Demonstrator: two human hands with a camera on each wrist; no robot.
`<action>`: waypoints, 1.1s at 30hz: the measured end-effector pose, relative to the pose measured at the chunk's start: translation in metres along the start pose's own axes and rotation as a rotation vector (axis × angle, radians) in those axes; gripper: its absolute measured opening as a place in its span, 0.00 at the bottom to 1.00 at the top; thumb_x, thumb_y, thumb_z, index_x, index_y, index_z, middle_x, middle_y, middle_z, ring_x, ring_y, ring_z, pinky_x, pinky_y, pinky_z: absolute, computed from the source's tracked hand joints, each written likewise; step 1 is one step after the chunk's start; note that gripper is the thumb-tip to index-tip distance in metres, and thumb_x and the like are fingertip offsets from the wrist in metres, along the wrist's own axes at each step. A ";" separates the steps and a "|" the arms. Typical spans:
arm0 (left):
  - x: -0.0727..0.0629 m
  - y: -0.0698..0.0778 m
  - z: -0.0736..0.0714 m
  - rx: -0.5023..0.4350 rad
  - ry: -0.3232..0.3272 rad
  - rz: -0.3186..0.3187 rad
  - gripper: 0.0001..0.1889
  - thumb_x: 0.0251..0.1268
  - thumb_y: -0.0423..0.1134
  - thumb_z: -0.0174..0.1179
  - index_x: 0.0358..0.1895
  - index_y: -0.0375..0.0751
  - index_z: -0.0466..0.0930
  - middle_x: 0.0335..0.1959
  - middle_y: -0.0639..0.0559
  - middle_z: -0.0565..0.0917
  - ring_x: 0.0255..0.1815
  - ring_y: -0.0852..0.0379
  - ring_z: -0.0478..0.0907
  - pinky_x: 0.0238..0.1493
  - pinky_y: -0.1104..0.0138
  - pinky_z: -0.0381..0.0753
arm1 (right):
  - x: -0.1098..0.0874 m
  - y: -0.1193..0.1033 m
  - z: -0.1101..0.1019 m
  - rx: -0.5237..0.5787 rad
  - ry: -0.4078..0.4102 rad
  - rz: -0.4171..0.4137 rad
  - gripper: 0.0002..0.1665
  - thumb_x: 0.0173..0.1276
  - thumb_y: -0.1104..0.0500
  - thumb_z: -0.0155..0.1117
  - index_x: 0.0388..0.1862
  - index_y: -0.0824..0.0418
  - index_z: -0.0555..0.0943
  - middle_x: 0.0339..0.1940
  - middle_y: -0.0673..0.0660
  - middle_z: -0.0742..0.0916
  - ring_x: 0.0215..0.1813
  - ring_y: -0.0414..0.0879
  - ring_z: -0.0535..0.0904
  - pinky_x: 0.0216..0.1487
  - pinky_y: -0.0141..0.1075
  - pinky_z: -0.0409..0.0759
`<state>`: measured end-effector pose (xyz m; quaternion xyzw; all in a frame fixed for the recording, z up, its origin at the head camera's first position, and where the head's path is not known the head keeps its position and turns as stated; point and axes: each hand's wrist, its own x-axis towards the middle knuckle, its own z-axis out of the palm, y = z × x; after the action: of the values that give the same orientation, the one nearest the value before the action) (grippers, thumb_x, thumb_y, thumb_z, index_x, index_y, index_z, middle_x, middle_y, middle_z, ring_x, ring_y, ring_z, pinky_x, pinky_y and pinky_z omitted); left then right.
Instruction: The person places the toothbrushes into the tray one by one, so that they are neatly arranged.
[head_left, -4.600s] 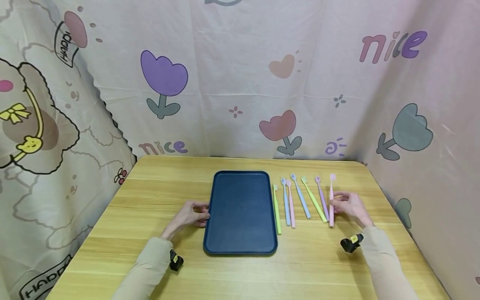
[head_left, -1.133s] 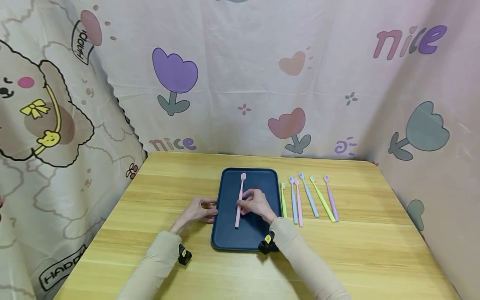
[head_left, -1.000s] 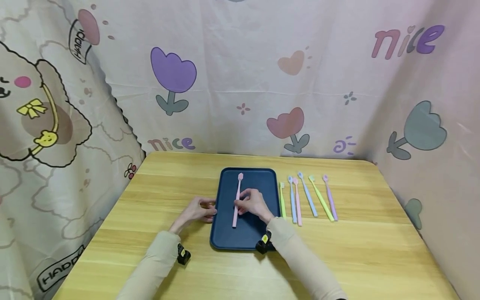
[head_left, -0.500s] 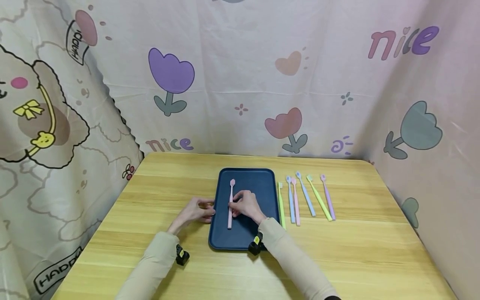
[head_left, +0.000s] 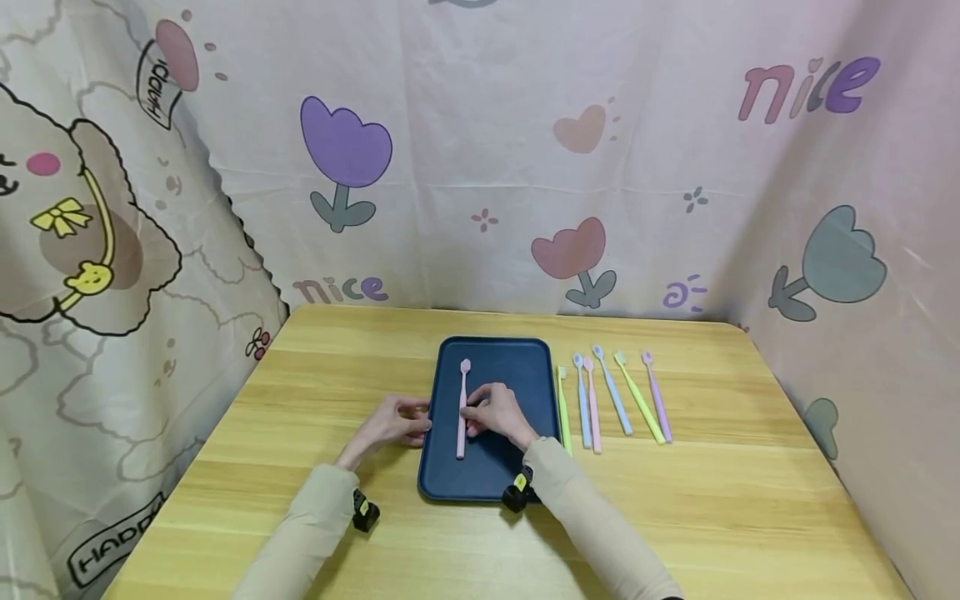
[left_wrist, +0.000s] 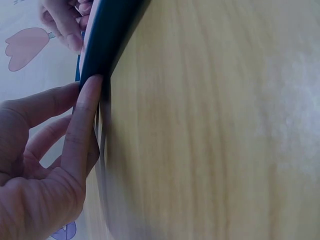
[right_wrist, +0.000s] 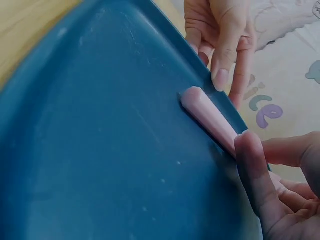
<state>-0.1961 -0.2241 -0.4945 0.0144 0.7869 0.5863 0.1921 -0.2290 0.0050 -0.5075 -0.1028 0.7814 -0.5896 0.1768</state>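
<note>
My right hand (head_left: 498, 412) pinches the handle of a pink toothbrush (head_left: 461, 433) over the left part of a dark blue tray (head_left: 517, 367). The brush head points toward the backdrop. In the right wrist view the handle end of the toothbrush (right_wrist: 210, 117) lies low against the tray floor (right_wrist: 120, 130), near the rim. My left hand (head_left: 390, 421) holds the tray's left rim with thumb and fingertips. The left wrist view shows these fingers (left_wrist: 82, 125) at the tray's edge (left_wrist: 102, 45); part of the grip is hidden.
Right of the tray lie several toothbrushes: a green one (head_left: 564, 408) along its rim, a blue one (head_left: 582, 408), a pink one (head_left: 593, 408), another blue one (head_left: 615, 396), another green one (head_left: 641, 400) and a purple one (head_left: 657, 400). The wooden table (head_left: 750, 467) meets a patterned curtain (head_left: 465, 125).
The right hand has carried the pink toothbrush from the right end of the row leftward onto the tray, shifting it slightly left and lower lately. The left hand has stayed at the rim.
</note>
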 end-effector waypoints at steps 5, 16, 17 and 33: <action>0.001 0.001 -0.001 0.003 0.002 0.006 0.28 0.66 0.26 0.62 0.69 0.25 0.69 0.39 0.40 0.82 0.30 0.59 0.85 0.37 0.64 0.92 | 0.005 -0.001 0.004 -0.032 0.009 -0.003 0.12 0.67 0.63 0.70 0.45 0.68 0.81 0.25 0.61 0.90 0.19 0.39 0.84 0.28 0.35 0.89; 0.003 0.001 -0.002 0.005 -0.014 0.027 0.29 0.66 0.26 0.62 0.70 0.24 0.68 0.38 0.40 0.83 0.30 0.58 0.85 0.37 0.63 0.92 | 0.002 -0.004 0.002 -0.019 0.029 0.009 0.15 0.65 0.62 0.72 0.46 0.69 0.81 0.25 0.61 0.90 0.20 0.40 0.84 0.28 0.36 0.89; 0.003 0.001 -0.002 0.006 -0.016 0.029 0.29 0.66 0.26 0.62 0.70 0.24 0.68 0.38 0.40 0.83 0.30 0.58 0.85 0.37 0.63 0.92 | 0.001 -0.004 0.003 -0.021 0.029 0.008 0.15 0.65 0.62 0.72 0.46 0.69 0.81 0.25 0.61 0.90 0.20 0.40 0.84 0.28 0.36 0.89; 0.002 -0.002 0.000 -0.006 -0.013 0.028 0.29 0.65 0.25 0.62 0.69 0.21 0.67 0.39 0.37 0.85 0.29 0.59 0.86 0.36 0.64 0.92 | 0.006 -0.002 0.014 -0.046 0.058 -0.008 0.15 0.64 0.62 0.73 0.46 0.67 0.82 0.24 0.60 0.90 0.21 0.43 0.86 0.30 0.34 0.89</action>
<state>-0.1979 -0.2237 -0.4968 0.0284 0.7835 0.5913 0.1890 -0.2290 -0.0099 -0.5101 -0.0928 0.7990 -0.5751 0.1492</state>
